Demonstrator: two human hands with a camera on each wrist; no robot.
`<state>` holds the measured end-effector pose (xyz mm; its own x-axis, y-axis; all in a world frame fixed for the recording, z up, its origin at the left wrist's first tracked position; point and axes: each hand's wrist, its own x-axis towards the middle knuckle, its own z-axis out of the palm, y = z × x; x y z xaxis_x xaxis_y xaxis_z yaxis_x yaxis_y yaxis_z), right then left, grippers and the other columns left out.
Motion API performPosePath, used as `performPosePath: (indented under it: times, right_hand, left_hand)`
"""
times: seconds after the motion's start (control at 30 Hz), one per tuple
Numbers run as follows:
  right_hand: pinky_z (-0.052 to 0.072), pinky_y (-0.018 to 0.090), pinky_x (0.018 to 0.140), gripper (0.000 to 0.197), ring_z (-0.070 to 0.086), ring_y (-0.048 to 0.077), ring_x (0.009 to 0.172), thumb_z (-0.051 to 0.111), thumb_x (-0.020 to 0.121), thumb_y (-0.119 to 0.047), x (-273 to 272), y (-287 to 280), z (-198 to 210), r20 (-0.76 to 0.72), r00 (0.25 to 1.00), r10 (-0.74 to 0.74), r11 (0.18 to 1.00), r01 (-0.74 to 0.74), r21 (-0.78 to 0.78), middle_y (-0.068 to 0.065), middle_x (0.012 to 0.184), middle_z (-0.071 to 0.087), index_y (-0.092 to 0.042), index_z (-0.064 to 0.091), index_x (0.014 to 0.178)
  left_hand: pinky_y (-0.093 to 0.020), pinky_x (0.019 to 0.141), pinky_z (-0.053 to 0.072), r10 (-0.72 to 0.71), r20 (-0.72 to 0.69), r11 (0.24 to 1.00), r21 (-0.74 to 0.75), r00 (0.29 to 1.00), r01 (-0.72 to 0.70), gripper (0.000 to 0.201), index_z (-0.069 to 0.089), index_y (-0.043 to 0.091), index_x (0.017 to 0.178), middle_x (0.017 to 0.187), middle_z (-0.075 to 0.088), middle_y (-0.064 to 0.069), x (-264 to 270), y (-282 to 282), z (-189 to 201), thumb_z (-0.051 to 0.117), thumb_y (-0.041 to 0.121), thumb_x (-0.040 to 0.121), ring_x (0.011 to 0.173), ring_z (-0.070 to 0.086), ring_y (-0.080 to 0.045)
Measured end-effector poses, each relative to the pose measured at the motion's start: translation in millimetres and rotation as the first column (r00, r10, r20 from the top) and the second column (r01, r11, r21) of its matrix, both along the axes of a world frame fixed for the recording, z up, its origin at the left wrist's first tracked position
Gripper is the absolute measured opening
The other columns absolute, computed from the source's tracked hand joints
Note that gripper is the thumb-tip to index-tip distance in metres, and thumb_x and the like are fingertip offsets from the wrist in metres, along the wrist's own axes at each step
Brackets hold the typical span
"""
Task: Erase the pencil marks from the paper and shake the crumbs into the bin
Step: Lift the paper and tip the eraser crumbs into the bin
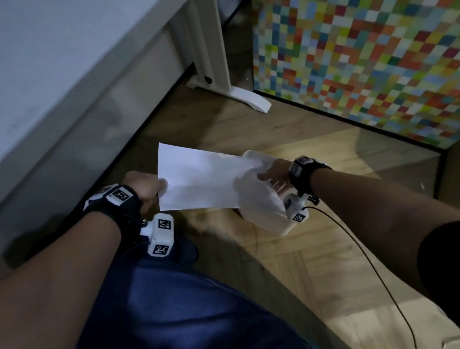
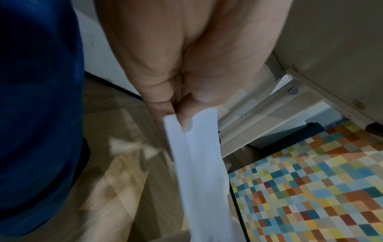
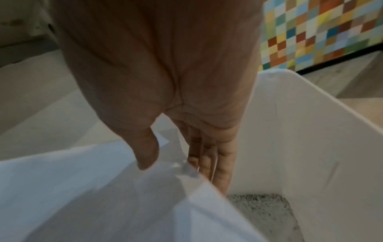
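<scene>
A white sheet of paper (image 1: 205,177) hangs slanted above a white bin (image 1: 273,224) on the floor. My left hand (image 1: 161,187) pinches its left edge between thumb and fingers. In the left wrist view that hand (image 2: 180,121) grips the paper (image 2: 199,163) edge-on. My right hand (image 1: 267,178) holds the lower right edge over the bin's mouth. The right wrist view has this hand (image 3: 176,165) with the thumb on top of the paper (image 3: 103,188) and the fingers (image 3: 215,160) under it. Dark specks lie on the bin's bottom inside its wall (image 3: 300,131). No pencil marks can be made out.
A white desk (image 1: 33,68) fills the upper left, with its leg and foot (image 1: 241,93) on the wooden floor. A panel of coloured squares (image 1: 366,39) stands at the right. My blue-clad leg (image 1: 168,314) is below, and a black cable (image 1: 365,259) trails from the right wrist.
</scene>
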<state>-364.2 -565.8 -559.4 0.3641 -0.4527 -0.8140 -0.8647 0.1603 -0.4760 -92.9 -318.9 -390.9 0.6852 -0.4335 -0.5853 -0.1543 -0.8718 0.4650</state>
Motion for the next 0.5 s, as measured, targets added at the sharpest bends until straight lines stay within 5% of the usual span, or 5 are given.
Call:
performPosePath:
  times: [0.17,0.23,0.3,0.37,0.5]
  right_hand:
    - [0.066,0.054,0.089,0.023,0.079,0.035,0.089,0.079,0.077,-0.045,2.2,7.3,22.0,-0.167,0.967,0.193,0.951,-0.226,-0.213,0.011,0.088,0.078,-0.028,0.063,0.079]
    - [0.064,0.043,0.083,0.029,0.076,0.034,0.075,0.079,0.080,-0.038,-0.4,9.5,29.7,-0.204,0.960,0.189,0.956,-0.228,-0.184,0.013,0.077,0.076,-0.017,0.065,0.065]
    - [0.056,0.038,0.071,0.044,0.063,0.030,0.062,0.081,0.079,-0.035,-5.4,9.6,31.8,-0.224,0.950,0.218,0.956,-0.253,-0.145,0.013,0.067,0.067,-0.015,0.058,0.047]
    - [0.058,0.040,0.070,0.037,0.065,0.029,0.064,0.086,0.068,-0.050,-8.4,8.8,39.2,-0.228,0.940,0.255,0.946,-0.292,-0.144,0.010,0.070,0.071,-0.025,0.062,0.056]
    - [0.062,0.043,0.092,0.065,0.073,0.030,0.097,0.089,0.069,-0.059,-16.3,5.0,56.4,-0.145,0.946,0.292,0.919,-0.319,-0.232,0.007,0.105,0.076,-0.020,0.076,0.119]
  left_hand:
    - [-0.035,0.060,0.060,0.141,-0.068,0.990,-0.008,0.988,-0.142,0.031,0.068,-0.007,0.095,0.086,0.073,-0.019,-11.4,-2.3,1.9,0.083,0.015,0.081,0.064,0.069,-0.030]
    - [-0.036,0.066,0.064,0.102,-0.050,0.995,0.004,0.994,-0.102,0.051,0.072,-0.004,0.105,0.089,0.074,-0.013,-15.4,-4.8,2.5,0.095,0.030,0.075,0.060,0.071,-0.024]
    - [-0.026,0.051,0.057,0.037,0.013,0.999,0.030,0.999,-0.037,0.053,0.075,0.001,0.109,0.090,0.075,-0.011,-16.8,-7.3,1.4,0.095,0.037,0.075,0.055,0.070,-0.021]
    - [-0.033,0.071,0.062,0.035,0.021,0.999,0.002,0.999,-0.035,0.053,0.075,0.003,0.119,0.104,0.077,-0.012,-19.3,-11.1,3.8,0.095,0.030,0.078,0.072,0.074,-0.025]
    - [-0.040,0.101,0.056,-0.043,0.103,0.998,0.046,0.994,0.039,0.066,0.070,0.003,0.133,0.129,0.073,-0.013,-25.9,-17.0,14.7,0.094,0.031,0.079,0.109,0.072,-0.030]
